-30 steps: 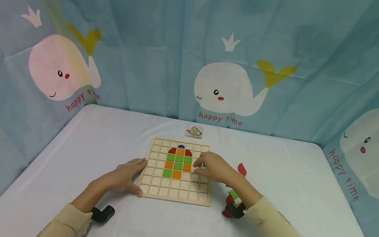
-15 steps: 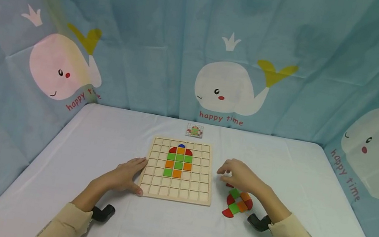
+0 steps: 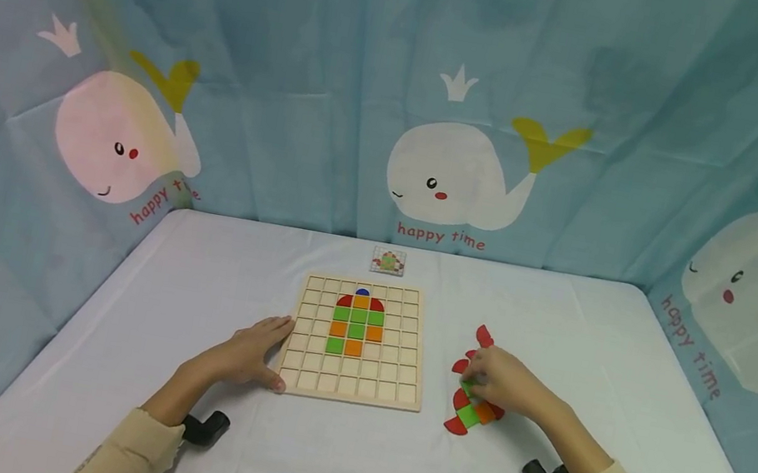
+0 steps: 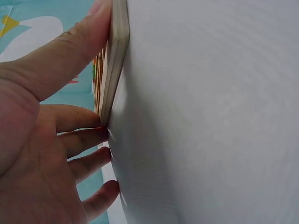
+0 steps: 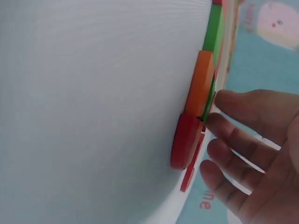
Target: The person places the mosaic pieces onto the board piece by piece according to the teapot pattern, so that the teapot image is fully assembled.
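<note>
A square wooden grid board lies on the table, with green, orange, red and blue tiles set in its upper middle cells. My left hand rests against the board's left edge, its thumb at the near corner and its fingers stretched out. To the board's right, my right hand reaches down into a loose group of tiles. Its thumb and index finger pinch a green square tile, partly hidden by them. Beside it in the right wrist view are an orange tile and a rounded red tile.
A small picture card lies behind the board. Another green tile and a red quarter-round tile lie just in front of my right hand. More red pieces lie beyond it. A whale-printed curtain stands behind the table.
My right hand has left the board's right side, moved right over the loose tiles and come down on a green one. The left hand and the tiles on the board have stayed put.
</note>
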The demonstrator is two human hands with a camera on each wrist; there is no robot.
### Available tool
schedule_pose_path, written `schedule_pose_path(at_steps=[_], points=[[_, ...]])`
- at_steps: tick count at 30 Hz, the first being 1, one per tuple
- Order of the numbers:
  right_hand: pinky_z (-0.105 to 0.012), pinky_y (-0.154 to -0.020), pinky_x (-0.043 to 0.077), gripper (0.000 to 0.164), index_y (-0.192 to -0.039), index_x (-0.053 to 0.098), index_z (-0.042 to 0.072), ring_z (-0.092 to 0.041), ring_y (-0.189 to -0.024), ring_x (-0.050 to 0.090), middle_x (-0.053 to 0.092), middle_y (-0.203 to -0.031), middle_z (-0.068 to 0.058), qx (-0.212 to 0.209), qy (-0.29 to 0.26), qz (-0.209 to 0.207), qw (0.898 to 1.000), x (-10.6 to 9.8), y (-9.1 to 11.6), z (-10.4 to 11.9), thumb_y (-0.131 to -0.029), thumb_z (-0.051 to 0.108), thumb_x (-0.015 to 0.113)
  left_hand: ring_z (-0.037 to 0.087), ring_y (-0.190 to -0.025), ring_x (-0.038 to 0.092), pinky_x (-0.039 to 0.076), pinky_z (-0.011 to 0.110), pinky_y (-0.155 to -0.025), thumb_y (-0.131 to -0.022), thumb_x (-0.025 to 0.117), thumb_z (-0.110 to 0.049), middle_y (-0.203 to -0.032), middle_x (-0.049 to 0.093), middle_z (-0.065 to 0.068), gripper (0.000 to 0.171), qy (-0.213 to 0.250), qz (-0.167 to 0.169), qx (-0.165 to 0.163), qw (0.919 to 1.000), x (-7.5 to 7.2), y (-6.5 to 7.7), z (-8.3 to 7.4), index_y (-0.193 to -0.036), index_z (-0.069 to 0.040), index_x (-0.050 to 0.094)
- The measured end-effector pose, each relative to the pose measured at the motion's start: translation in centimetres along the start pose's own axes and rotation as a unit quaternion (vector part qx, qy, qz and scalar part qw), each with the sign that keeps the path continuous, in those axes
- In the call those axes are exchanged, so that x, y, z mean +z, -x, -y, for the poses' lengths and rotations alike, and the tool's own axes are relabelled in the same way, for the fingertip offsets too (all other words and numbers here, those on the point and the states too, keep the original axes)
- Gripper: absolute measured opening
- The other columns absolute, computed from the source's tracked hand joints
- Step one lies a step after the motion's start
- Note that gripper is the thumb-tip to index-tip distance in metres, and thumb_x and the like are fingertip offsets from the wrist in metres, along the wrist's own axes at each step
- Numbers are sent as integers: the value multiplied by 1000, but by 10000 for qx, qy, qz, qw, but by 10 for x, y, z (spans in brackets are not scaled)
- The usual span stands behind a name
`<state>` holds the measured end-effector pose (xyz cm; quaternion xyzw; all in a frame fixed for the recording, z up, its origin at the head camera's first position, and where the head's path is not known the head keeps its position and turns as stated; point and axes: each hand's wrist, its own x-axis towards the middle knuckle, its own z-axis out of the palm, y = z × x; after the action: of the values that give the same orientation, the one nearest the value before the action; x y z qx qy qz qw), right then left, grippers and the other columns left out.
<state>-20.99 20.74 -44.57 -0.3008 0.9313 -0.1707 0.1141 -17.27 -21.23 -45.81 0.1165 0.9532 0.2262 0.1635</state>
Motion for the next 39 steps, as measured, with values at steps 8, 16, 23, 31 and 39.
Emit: schedule_pose_path(at_steps=[8, 16, 23, 31, 39], points=[[-18, -66, 52, 14, -93, 77, 10, -8, -78, 55, 65, -87, 5, 166, 15, 12, 9999, -1, 4, 0, -79, 9, 79, 44, -148, 18, 20, 66, -114, -66, 87, -36, -160, 24, 22, 111, -16, -1, 29, 10000, 1, 0, 3, -152, 1, 27], [-24, -71, 56, 19, -95, 76, 10, -10, -79, 57, 67, -90, 4, 370, -36, 56, 9993, -2, 6, 4, -77, 6, 80, 44, -148, 19, 21, 65, -115, -66, 87, -36, -160, 24, 22, 112, -9, -5, 38, 10000, 3, -2, 4, -152, 2, 27], [-25, -71, 56, 19, -95, 76, 11, -10, -79, 56, 67, -89, 5, 391, 144, -46, 9991, 0, 6, 3, -76, 8, 81, 44, -148, 18, 20, 65, -115, -66, 87, -36, -160, 24, 22, 111, -27, 1, 3, 10000, 3, -3, 4, -152, 1, 27], [-19, -66, 52, 21, -96, 75, 10, -10, -77, 55, 65, -86, 5, 476, 18, -6, 9989, 1, 7, 3, -76, 9, 81, 43, -148, 18, 20, 65, -115, -66, 87, -35, -160, 23, 22, 111, -31, 32, -12, 10000, 4, -2, 5, -152, 0, 27], [-22, -65, 54, 20, -96, 75, 10, -12, -80, 56, 66, -87, 4, 470, -213, -88, 9986, -5, 7, 6, -76, 11, 81, 44, -148, 18, 19, 66, -115, -66, 88, -35, -160, 23, 22, 111, 55, 37, 2, 10000, 3, -3, 3, -152, 1, 27]])
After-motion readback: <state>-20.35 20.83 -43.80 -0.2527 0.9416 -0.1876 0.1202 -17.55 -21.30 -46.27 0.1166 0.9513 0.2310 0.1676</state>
